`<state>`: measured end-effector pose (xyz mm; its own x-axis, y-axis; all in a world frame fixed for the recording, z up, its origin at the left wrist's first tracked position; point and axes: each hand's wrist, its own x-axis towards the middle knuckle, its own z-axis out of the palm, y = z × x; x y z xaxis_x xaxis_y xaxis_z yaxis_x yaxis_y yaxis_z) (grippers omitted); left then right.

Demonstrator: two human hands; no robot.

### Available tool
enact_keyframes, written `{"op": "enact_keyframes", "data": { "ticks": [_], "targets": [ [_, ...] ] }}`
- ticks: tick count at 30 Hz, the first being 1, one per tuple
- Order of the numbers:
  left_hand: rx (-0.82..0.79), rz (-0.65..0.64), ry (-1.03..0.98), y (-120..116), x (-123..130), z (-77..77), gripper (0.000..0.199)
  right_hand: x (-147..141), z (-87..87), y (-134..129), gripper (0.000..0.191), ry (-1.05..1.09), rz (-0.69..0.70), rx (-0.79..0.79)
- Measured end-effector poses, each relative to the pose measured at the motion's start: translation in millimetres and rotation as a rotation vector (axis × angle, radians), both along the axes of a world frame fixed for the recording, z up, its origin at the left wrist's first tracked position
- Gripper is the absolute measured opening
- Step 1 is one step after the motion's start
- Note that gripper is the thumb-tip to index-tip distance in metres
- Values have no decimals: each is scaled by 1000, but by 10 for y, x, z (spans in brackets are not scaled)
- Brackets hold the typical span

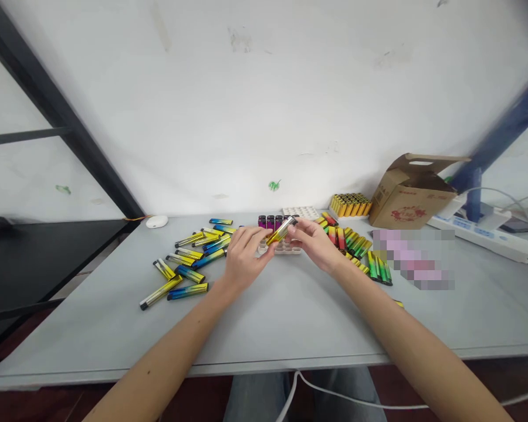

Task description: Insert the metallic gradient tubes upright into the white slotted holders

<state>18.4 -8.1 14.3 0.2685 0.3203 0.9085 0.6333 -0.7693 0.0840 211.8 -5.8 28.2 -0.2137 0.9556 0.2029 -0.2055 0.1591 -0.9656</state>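
Observation:
Between both hands is a shiny yellow-and-silver tube (280, 232), flat-sided with a dark end, like a vape or lighter; I cannot tell which. My left hand (247, 255) grips its lower yellow end. My right hand (313, 241) pinches the upper, dark end. Under and behind the hands, partly hidden, stands a white tray with round holes (286, 249). Purple tubes with black tops (270, 223) stand upright just behind. Left of my left hand, several yellow-silver and blue-yellow tubes (189, 254) lie scattered. Right of my right hand lie red, yellow and green tubes (354, 243).
An empty white tray (300, 212) sits near the wall. Beside it, another tray is packed with upright orange-yellow tubes (351, 205). An open cardboard box (407, 199), a white power strip (484, 234) and a pixelated patch are at right. A white case (157, 221) lies far left.

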Motion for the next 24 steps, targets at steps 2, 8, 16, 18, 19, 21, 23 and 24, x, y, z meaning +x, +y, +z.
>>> {"op": "enact_keyframes", "data": {
  "ticks": [2,8,16,18,19,21,23,24],
  "targets": [
    [-95,-9,19,9,-10,-6,12,-3,-8,0,28,23,-6,0],
    [-431,-139,143,-18,19,-62,23,-49,-31,-49,30,-30,70,20],
    [-600,-144,331,-56,-14,33,28,-76,38,-47,29,283,-19,-96],
    [-594,-79,367,-20,-70,40,25,-5,90,-23,27,347,-18,-164],
    [-585,-62,380,0,-92,30,23,35,114,-12,28,374,-19,-193],
    [-564,-59,398,32,-118,-8,19,104,147,6,34,426,-18,-238],
    [-546,-67,407,45,-115,-58,19,149,162,20,43,462,-14,-273],
    [-542,-72,412,44,-105,-80,19,162,164,24,46,466,-9,-288]
  ]
}}
